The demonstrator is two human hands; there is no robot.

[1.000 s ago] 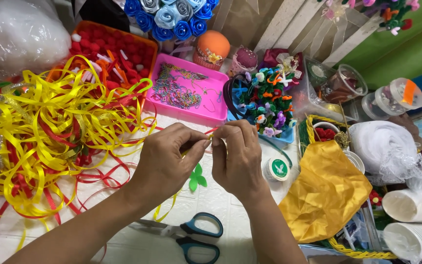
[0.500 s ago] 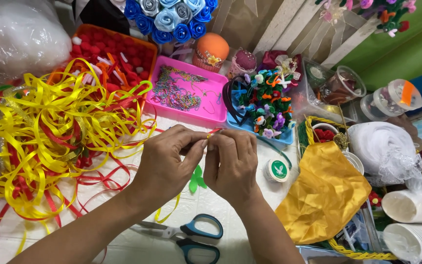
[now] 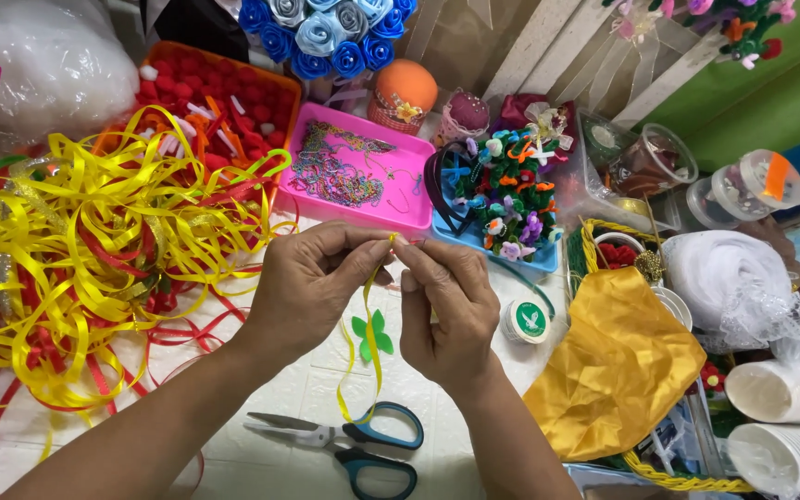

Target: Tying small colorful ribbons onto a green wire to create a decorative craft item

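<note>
Both hands meet at the middle of the table: my left hand (image 3: 312,287) and my right hand (image 3: 446,310) are each closed to a fingertip pinch on the top end of a thin yellow satin ribbon strip (image 3: 369,347), thumbs and forefingers pressed together with almost no gap. The rest of the strip hangs loose between my wrists and curls down toward six o'clock, its tail lying just above the teal-handled steel scissors (image 3: 363,449).

As I judge it, the main risk is the slippery ribbon sliding out of so small a pinch; if one hand loosens while the other pulls, whatever fold I have at the tips would spring open. I cannot see the fold itself, since my fingers hide it.

A small green paper leaf cut-out (image 3: 371,335) lies on the white table top (image 3: 298,389) just behind the hanging strip, and a swing of the tail could brush it away. At nine o'clock sits the big heap of tangled yellow and red ribbons (image 3: 85,250); a stray loop near my left wrist could catch and drag along. At twelve o'clock the pink plastic tray of coloured wire bits (image 3: 358,171) is near my knuckles, so a sudden jerk upward might knock its edge. The small round white tape roll (image 3: 524,321) at three o'clock rests just beside my right hand.
</note>
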